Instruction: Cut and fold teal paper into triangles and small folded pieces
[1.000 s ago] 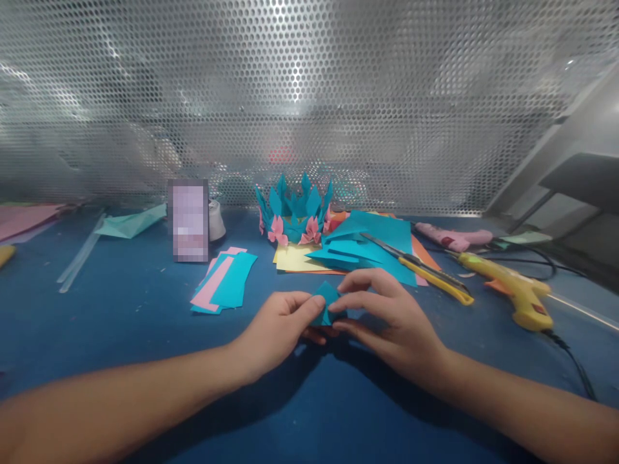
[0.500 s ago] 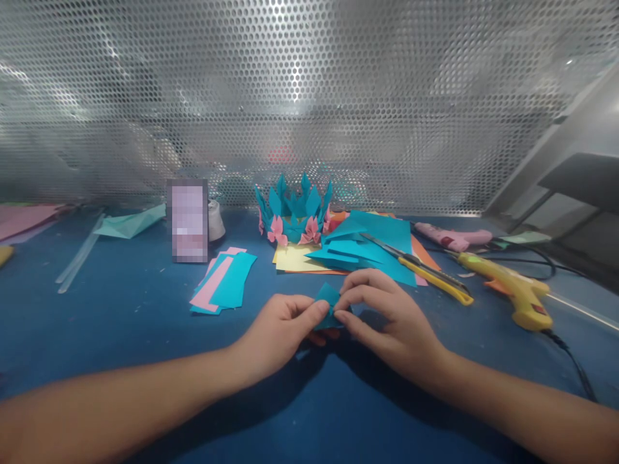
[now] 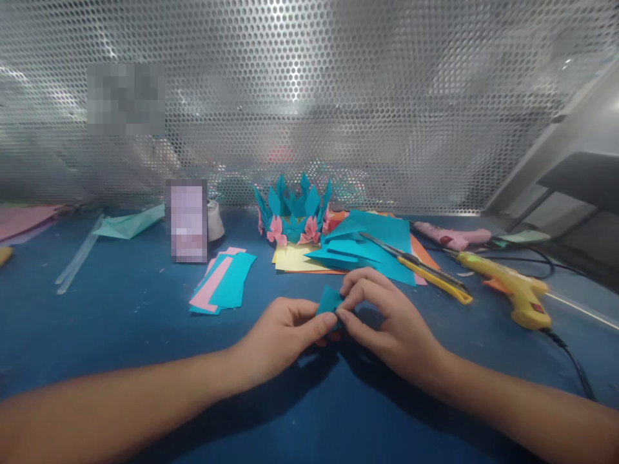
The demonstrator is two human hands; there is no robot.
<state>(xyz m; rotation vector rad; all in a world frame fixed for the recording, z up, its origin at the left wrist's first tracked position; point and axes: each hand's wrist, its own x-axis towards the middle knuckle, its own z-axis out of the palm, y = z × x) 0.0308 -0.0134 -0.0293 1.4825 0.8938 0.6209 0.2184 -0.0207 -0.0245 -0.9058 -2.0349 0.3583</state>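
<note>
A small folded piece of blue paper (image 3: 329, 300) is held between both hands at the centre. My left hand (image 3: 285, 328) grips its left and lower side, with the thumb on top. From the right, my right hand (image 3: 384, 316) pinches the paper's edge with thumb and index finger, partly covering it. Behind the hands stands a blue folded-paper crown (image 3: 294, 206) with pink paper bows round its base. Cut blue and pink strips (image 3: 235, 280) lie left of the hands.
Blue sheets (image 3: 382, 238) and a yellow cutter (image 3: 435, 278) lie behind my right hand. Farther right are a yellow glue gun (image 3: 517, 287), its cord, and a pink glue gun (image 3: 454, 236). A blurred phone (image 3: 187, 222) stands at back left before the perforated metal panel (image 3: 300, 96).
The blue paper has turned and shows a narrower face. My left thumb has shifted slightly right and down, nearer my right fingertips.
</note>
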